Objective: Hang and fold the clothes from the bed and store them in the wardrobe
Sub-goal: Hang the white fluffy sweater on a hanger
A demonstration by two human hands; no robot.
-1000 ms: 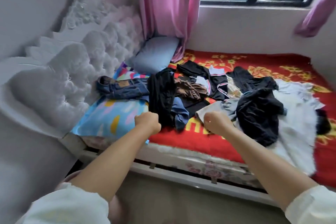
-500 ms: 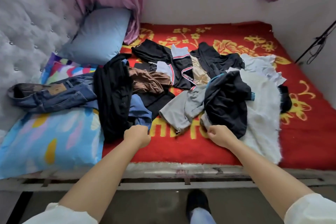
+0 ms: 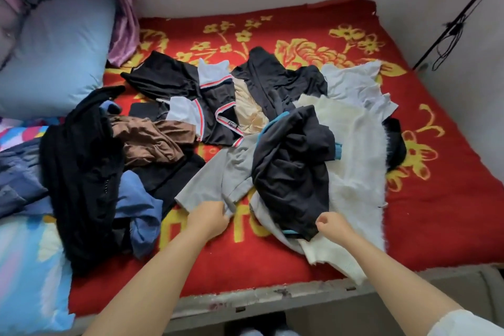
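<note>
Pinching the near hem of the grey T-shirt, the left hand is seen with its fingers curled over the cloth at the garment's lowest corner. From that grip the shirt runs away and to the right, its long axis slanting up toward the middle of the bed, where its far part is buried under the black garment with teal trim. The right hand is held loosely fisted just beside that black garment's near edge; whether any cloth is caught in it cannot be told. The left hand is thus the one already on the shirt, while the right is nearer the covering piece. It is judged that the shirt must be drawn toward the person and leftward, or the black garment lifted off first. No wardrobe is shown.
</note>
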